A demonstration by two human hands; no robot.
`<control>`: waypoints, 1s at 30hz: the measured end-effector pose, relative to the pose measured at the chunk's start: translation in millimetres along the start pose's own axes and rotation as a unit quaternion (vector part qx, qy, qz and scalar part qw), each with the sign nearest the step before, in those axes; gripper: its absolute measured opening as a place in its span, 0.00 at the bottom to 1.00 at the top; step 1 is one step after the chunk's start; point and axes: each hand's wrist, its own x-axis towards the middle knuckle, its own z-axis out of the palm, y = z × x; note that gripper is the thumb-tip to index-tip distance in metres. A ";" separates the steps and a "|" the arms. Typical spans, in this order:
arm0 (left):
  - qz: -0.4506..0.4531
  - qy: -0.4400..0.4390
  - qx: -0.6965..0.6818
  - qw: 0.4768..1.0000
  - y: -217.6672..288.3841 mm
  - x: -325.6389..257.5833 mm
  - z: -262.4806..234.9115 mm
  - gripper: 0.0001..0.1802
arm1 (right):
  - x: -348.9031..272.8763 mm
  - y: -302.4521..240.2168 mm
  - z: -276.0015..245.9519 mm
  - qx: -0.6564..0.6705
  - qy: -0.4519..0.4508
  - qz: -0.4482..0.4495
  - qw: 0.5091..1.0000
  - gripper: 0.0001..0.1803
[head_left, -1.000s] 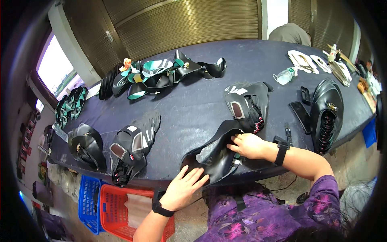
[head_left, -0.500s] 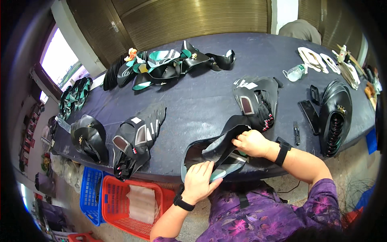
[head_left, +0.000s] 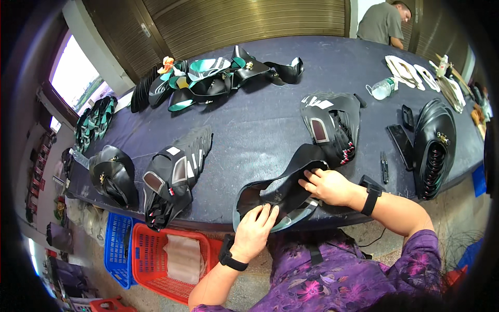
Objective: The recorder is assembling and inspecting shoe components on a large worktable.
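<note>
At the table's near edge lies a black shoe upper [head_left: 288,188], bent into a curved band with a pale grey-green underside along its lower rim. My left hand [head_left: 254,231] has its fingers curled over the near edge of the upper and pressed together. With bent fingers, my right hand [head_left: 327,186] grips the upper's right part by its edge. The fingertips of both hands are partly hidden in its folds. Just beyond my right hand, a fanned stack of black upper pieces [head_left: 332,125] with white patches lies on the table.
Another fanned stack [head_left: 179,171] and nested black uppers [head_left: 113,174] lie left; more uppers [head_left: 208,86] lie at the back. On the right are a phone [head_left: 399,147], a bottle [head_left: 383,89] and nested uppers [head_left: 435,151]. Red [head_left: 143,255] and blue baskets [head_left: 115,260] stand below. A person [head_left: 382,25] is at the far side.
My left fingers have gone from lying flatter to curling over the upper's edge. The upper's inner fold has shifted under my hands. The person at the far side has come further into view.
</note>
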 end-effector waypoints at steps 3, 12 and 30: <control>0.011 -0.026 0.011 1.000 -2.0 -1.4 -1.5 0.28 | -6.6 0.2 2.5 0.027 0.051 -0.022 0.998 0.27; 0.010 -0.065 0.007 0.998 -0.8 -5.3 -4.1 0.34 | -6.3 -23.5 -13.5 0.023 -0.084 -0.045 0.995 0.37; 0.019 -0.022 0.070 0.997 -3.0 -13.8 7.6 0.31 | -7.5 -26.3 -39.3 0.021 -0.128 -0.047 0.990 0.43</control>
